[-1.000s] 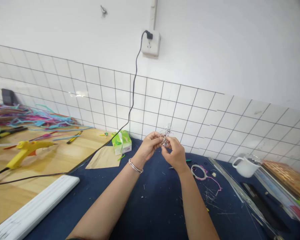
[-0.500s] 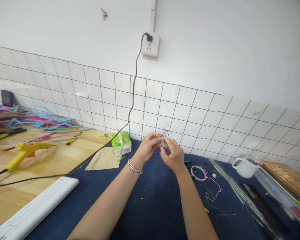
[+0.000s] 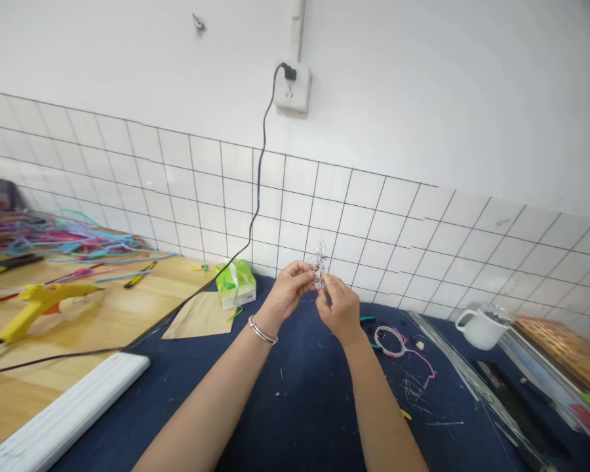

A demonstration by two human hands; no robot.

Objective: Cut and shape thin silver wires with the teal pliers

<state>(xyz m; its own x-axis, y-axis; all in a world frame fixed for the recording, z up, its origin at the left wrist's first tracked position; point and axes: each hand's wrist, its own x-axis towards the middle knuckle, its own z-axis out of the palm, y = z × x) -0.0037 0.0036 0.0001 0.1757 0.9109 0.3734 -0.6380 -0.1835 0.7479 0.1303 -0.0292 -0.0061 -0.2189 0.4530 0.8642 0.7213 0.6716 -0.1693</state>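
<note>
A small figure of bent silvery wire (image 3: 319, 267) is held up between both hands, above the far part of the dark blue mat (image 3: 295, 393). My left hand (image 3: 294, 283), with a silver bangle at its wrist, pinches the figure's left side between thumb and fingers. On the other side my right hand (image 3: 341, 303) closes its thumb and forefinger on the lower part of the wire. The fingertips hide some of the figure. To the right of my right hand lie a coil of pale wire (image 3: 390, 342) and thin wire offcuts (image 3: 415, 388).
Left, a yellow glue gun (image 3: 34, 308) and colourful pipe cleaners (image 3: 78, 239) lie on a wooden table, near another person's hand. A green tissue pack (image 3: 236, 285), white power strip (image 3: 73, 413) and black cord surround the mat. At right are a white mug (image 3: 482, 328) and long wires (image 3: 447, 357).
Both hands keep their pinch on the wire figure, which has turned slightly. The whole view has shifted a little; the other person's hand at far left has moved.
</note>
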